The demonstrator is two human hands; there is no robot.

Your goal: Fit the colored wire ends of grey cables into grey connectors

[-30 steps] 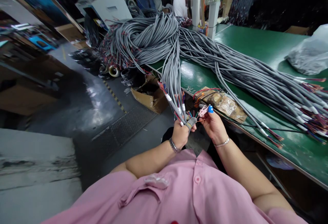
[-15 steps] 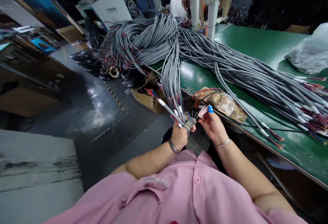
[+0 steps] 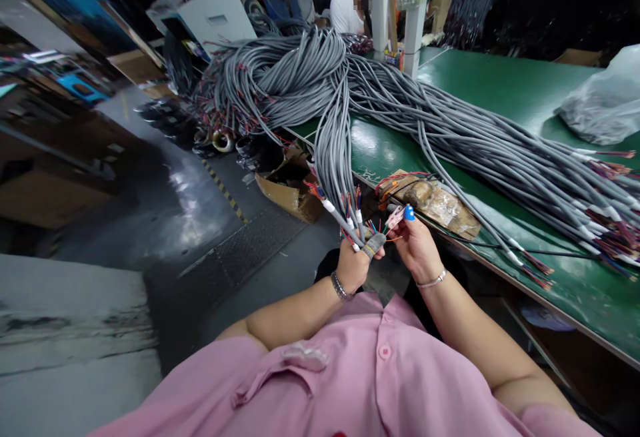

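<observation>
My left hand (image 3: pixel 353 264), with a grey cover on its thumb, is closed around several grey cables (image 3: pixel 339 218) near their white-banded ends. Thin coloured wires (image 3: pixel 379 229) fan out past the thumb. Close on the right, my right hand (image 3: pixel 418 245) has its fingers pinched together, with a blue cover on one fingertip. In that pinch is a small pale pink piece (image 3: pixel 395 218), too small to name surely; it lies beside the wire tips. The cables run up from my left hand to a large heap of grey cables (image 3: pixel 300 84).
A long cable bundle (image 3: pixel 500 150) lies across the green table (image 3: pixel 490 77). A taped brown package (image 3: pixel 440 204) rests at its near edge. An open cardboard box (image 3: pixel 285 190) stands on the floor. Behind, a person (image 3: pixel 345 10) in white sits near a post. At right is a plastic bag (image 3: pixel 605 104).
The cable ends in my left hand have swung a little to the right and down, closer together. My right hand stays almost in place, still pinching the pink piece.
</observation>
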